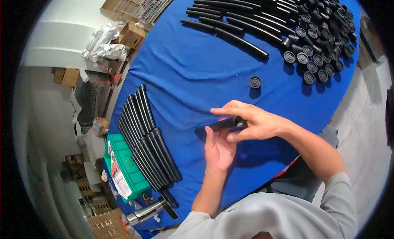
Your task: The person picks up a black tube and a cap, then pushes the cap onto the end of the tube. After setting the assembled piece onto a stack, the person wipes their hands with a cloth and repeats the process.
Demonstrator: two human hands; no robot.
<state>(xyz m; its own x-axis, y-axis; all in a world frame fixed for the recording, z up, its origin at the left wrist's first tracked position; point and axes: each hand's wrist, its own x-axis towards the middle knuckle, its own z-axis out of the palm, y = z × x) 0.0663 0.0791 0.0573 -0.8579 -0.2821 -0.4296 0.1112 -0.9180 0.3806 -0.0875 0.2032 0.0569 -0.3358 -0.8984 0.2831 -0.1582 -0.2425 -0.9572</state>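
A short-looking black tube (223, 124), foreshortened in this view, lies between my two hands over the blue cloth. My left hand (220, 152) holds it from below, thumb up along the near side and the other fingers mostly hidden behind it. Around its right end, where a dark round opening shows, my right hand (260, 123) is closed with the thumb below and the index finger stretched out above. Just beyond the hands stands a single black ribbed rubber foot (255, 82) on the cloth.
Loose black tubes (242, 25) lie in rows at the back, beside a heap of black rubber feet (318, 54). On the left, black tubes with collars (152, 144) lie side by side near a green bin (133, 173). A shiny metal cylinder (145, 212) sits at the table's near-left edge.
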